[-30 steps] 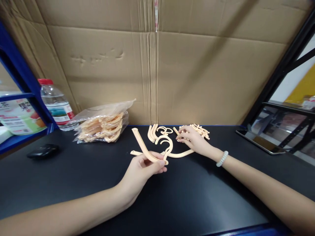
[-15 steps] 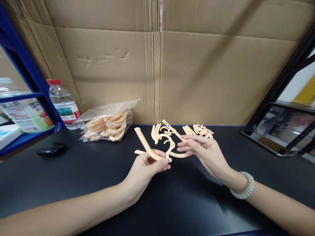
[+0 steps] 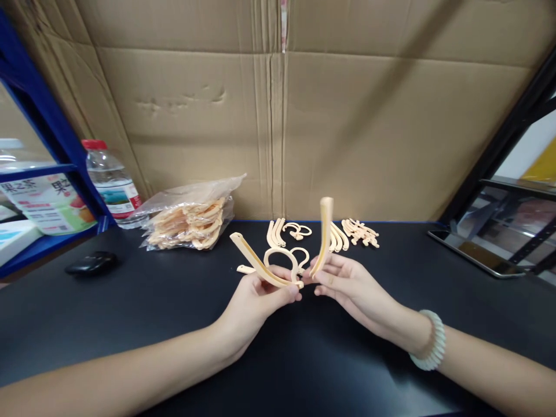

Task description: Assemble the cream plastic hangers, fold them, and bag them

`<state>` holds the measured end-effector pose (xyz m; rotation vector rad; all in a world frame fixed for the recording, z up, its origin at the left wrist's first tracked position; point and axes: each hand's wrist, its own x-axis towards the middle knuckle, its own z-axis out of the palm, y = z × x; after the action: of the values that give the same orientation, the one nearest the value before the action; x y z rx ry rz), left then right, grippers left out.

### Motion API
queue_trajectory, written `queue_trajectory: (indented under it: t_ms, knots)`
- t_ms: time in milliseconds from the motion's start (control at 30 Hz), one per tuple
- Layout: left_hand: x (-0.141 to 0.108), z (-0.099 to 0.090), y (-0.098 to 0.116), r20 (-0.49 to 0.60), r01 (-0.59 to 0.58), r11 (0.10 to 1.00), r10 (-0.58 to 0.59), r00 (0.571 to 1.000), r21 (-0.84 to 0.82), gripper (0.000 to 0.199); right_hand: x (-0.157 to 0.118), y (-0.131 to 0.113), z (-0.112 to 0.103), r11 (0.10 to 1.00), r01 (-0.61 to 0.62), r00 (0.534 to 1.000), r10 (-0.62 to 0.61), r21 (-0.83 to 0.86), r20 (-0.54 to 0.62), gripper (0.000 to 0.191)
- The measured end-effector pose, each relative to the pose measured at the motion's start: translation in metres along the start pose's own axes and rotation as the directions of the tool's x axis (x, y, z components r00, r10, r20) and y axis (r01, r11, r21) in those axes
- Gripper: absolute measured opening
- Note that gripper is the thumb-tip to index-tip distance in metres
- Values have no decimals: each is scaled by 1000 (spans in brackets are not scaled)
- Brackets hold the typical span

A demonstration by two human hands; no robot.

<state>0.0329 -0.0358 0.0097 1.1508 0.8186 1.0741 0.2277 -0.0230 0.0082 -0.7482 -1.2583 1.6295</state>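
My left hand [image 3: 259,304] is closed on a beige plastic hanger arm [image 3: 249,256], a long curved strip with a groove along it. A round hanger hook [image 3: 284,252] rises from the same pinch, its base against the arm's lower end. In my right hand [image 3: 354,286], a second grooved hanger arm [image 3: 325,229] stands nearly upright, pinched at its bottom end. My fingertips almost meet, and the two arms' lower ends are a small gap apart. Behind the left hand lie another hook [image 3: 306,253] and the tip of another arm [image 3: 245,269], partly hidden.
At the back lie loose arms [image 3: 275,233], a hook [image 3: 306,229], more arms [image 3: 339,238] and small beige pieces [image 3: 360,231]. A clear bag [image 3: 186,223] of beige parts, a mouse [image 3: 91,263] and a water bottle [image 3: 113,185] are left; a tablet [image 3: 473,253] is right.
My right hand has drawn the second arm toward my left hand and turned it from slanting to nearly upright. My left hand stays in place, its arm tipped slightly lower.
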Motion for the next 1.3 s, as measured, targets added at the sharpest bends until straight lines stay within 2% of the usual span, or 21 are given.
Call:
queue_trajectory:
  t_ms: [167,400,767,1033,1200,1300]
  knots:
    - [-2,0,0,51,-15,994,9,999,111,14,-1,1,2,982,72,997,-67,-172,35,20]
    - [-2,4,3,106,-83,980,65,992,183,9,3,-4,-2,948,101,990,-65,-300,127,16]
    - [-3,3,3,140,-69,984,45,989,166,6,-1,-11,0,924,112,971,-24,-365,237,8]
    - [-7,4,3,29,-69,985,66,997,155,13,-5,-5,3,926,189,970,-126,-326,206,10]
    - [-7,4,2,6,-67,989,67,998,130,14,-6,2,8,916,201,974,-148,-347,174,14]
    - [-7,5,1,-5,-63,991,64,998,119,15,-6,7,11,929,196,979,-169,-315,111,12]
